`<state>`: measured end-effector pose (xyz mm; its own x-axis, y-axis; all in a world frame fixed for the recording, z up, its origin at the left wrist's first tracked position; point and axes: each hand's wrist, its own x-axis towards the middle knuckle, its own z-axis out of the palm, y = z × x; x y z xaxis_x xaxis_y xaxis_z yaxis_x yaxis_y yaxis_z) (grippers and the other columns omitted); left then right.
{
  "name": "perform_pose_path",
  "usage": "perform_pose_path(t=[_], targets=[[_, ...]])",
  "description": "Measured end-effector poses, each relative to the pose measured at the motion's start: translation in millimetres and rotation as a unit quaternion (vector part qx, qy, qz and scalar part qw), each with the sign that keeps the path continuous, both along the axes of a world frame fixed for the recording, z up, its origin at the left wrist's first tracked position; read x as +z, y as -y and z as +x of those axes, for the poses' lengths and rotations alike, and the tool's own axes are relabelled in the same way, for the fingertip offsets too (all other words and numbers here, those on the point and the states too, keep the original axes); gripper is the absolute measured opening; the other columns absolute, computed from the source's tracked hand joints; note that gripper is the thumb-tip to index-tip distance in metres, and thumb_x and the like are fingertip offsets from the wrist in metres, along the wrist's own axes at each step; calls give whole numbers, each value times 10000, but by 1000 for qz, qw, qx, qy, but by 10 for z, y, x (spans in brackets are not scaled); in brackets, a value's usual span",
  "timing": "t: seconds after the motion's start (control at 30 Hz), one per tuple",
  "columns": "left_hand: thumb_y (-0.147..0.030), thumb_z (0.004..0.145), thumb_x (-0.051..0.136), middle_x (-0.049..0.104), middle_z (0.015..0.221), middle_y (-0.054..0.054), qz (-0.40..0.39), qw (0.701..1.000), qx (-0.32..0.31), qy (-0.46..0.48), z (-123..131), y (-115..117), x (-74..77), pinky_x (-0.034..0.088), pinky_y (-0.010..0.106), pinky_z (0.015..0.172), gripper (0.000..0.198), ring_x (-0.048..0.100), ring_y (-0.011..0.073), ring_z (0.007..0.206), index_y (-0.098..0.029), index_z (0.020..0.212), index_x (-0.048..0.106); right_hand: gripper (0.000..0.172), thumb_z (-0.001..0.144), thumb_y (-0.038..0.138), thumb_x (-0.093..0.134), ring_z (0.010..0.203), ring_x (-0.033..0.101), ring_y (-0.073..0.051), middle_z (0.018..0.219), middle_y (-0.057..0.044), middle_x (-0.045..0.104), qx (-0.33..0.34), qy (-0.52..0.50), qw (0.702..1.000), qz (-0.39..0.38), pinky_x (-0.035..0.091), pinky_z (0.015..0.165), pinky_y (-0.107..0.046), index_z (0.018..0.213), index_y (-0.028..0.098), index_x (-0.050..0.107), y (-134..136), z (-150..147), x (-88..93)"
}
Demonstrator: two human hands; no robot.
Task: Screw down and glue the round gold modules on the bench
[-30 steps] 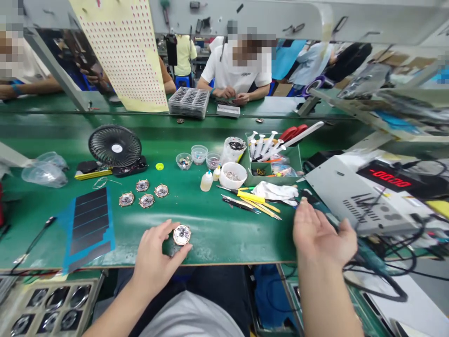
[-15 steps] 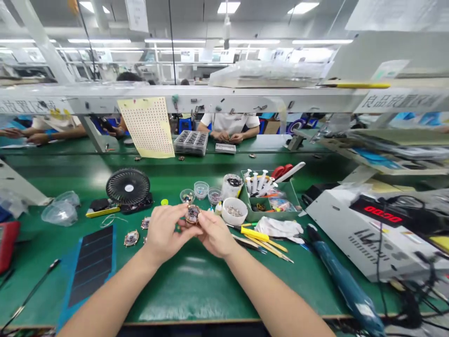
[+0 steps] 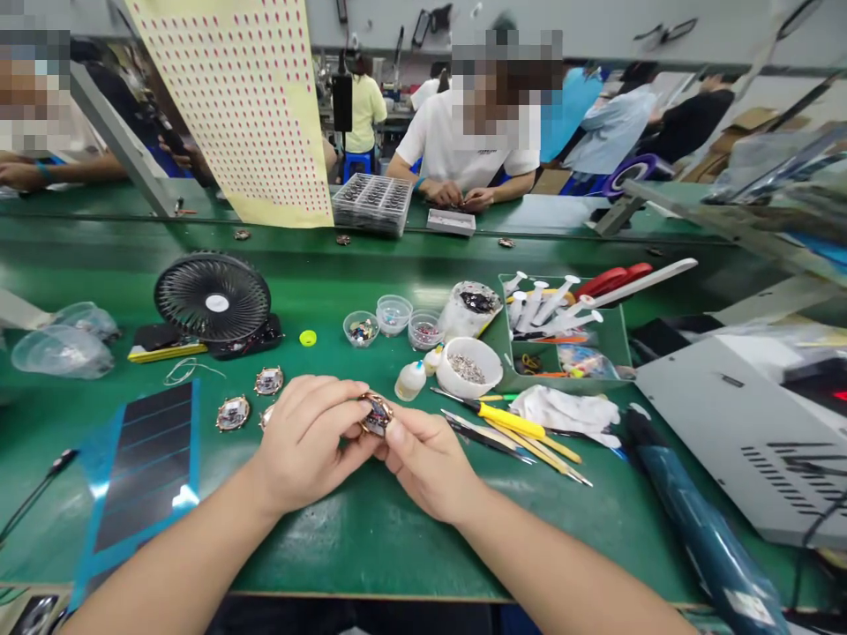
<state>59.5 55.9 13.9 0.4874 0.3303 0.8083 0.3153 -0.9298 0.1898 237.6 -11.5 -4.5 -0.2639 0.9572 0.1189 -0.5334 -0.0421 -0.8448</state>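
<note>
My left hand (image 3: pixel 308 441) and my right hand (image 3: pixel 427 463) meet above the green bench mat (image 3: pixel 344 547). Between their fingertips they pinch a round copper-rimmed disc (image 3: pixel 377 414) with a dark, glinting centre. My fingers hide part of its rim. To the left lie similar discs (image 3: pixel 233 413) (image 3: pixel 268 381), and a third (image 3: pixel 266 416) is partly hidden behind my left hand. A yellow-handled screwdriver (image 3: pixel 509 421) lies to the right of my right hand, not touching it.
A black desk fan (image 3: pixel 212 297) and a blue-edged dark mat (image 3: pixel 146 467) are at the left. Small bowls (image 3: pixel 361 328), a white bowl (image 3: pixel 468 366) and a green tray of syringes (image 3: pixel 562 331) stand ahead. A blue tool (image 3: pixel 708 529) and a grey instrument case (image 3: pixel 747 432) are at the right.
A second ago my left hand rested on the disc on the mat while my right hand hung open. Both hands now hold it up together, and the view has tilted down.
</note>
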Motion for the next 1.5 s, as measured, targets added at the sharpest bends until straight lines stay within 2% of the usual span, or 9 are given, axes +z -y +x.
perform_pose_path(t=[0.17, 0.33, 0.53, 0.63, 0.7, 0.83, 1.03, 1.33, 1.5], targets=[[-148, 879, 770, 652, 1179, 96, -21, 1000, 6, -6, 3, 23, 10, 484, 337, 941, 299, 620, 164, 1085, -131, 1115, 585, 384, 1055, 405, 617, 1083, 692, -120, 1208, -61, 730, -22, 33, 999, 17, 519, 1082, -333, 1436, 387, 660, 2, 12, -57], [-157, 878, 766, 635, 1167, 89, -26, 999, 8, -20, -1, 30, 32, 480, 355, 928, 296, 607, 175, 1069, -137, 1101, 572, 356, 1060, 390, 607, 1041, 693, -124, 1194, -61, 728, -32, 32, 999, 21, 530, 1067, -354, 1408, 385, 684, 22, -32, -73], [-138, 883, 748, 639, 1136, 77, -21, 999, 27, -20, 31, 67, 20, 423, 353, 859, 227, 596, 169, 992, -160, 978, 543, 290, 1065, 400, 596, 787, 595, -50, 1093, -35, 730, -34, -21, 999, -11, 530, 852, -197, 1297, 352, 762, 33, -90, -23], [-166, 875, 780, 663, 1183, 91, -32, 999, 22, 9, 40, 71, 12, 449, 335, 906, 342, 630, 158, 1065, -144, 1099, 523, 273, 1060, 403, 599, 980, 694, -105, 1134, -58, 750, -21, -62, 998, -24, 543, 992, -274, 1242, 334, 790, 36, -91, 61], [-241, 882, 797, 672, 1206, 103, -49, 999, 13, 17, 31, 68, 14, 464, 326, 966, 427, 633, 155, 1132, -128, 1185, 519, 276, 1052, 418, 607, 1070, 720, -135, 1134, -70, 762, -10, -79, 996, -47, 553, 1002, -278, 1233, 325, 794, 42, -85, 110], [-282, 916, 764, 671, 1251, 135, -71, 997, -33, 18, 1, 81, 23, 497, 366, 1038, 451, 630, 192, 1210, -104, 1280, 565, 273, 1032, 429, 637, 1032, 736, -136, 1135, -85, 765, -12, -86, 994, -60, 565, 962, -252, 1229, 328, 797, 57, -74, 147], [-100, 875, 764, 673, 1258, 130, -58, 997, -27, 34, -1, 111, 5, 533, 368, 997, 386, 647, 189, 1152, -120, 1237, 630, 260, 1056, 411, 604, 1142, 683, -128, 1301, -46, 710, -16, -87, 996, -29, 500, 1140, -359, 1247, 391, 780, 79, -80, 139], [-51, 879, 741, 662, 1204, 119, -65, 996, -34, 48, 22, 124, 13, 524, 353, 1000, 330, 645, 173, 1149, -119, 1180, 624, 274, 1050, 409, 612, 1249, 639, -192, 1466, -64, 617, -42, -36, 998, -6, 493, 1149, -447, 1274, 392, 770, 82, -75, 100], [-37, 893, 714, 637, 1195, 113, -72, 995, -53, 50, 23, 118, 28, 511, 336, 1007, 315, 623, 156, 1153, -134, 1175, 613, 277, 1067, 411, 580, 1277, 638, -200, 1425, -49, 644, -36, -39, 999, -6, 509, 1140, -438, 1258, 375, 777, 102, -79, 69]])
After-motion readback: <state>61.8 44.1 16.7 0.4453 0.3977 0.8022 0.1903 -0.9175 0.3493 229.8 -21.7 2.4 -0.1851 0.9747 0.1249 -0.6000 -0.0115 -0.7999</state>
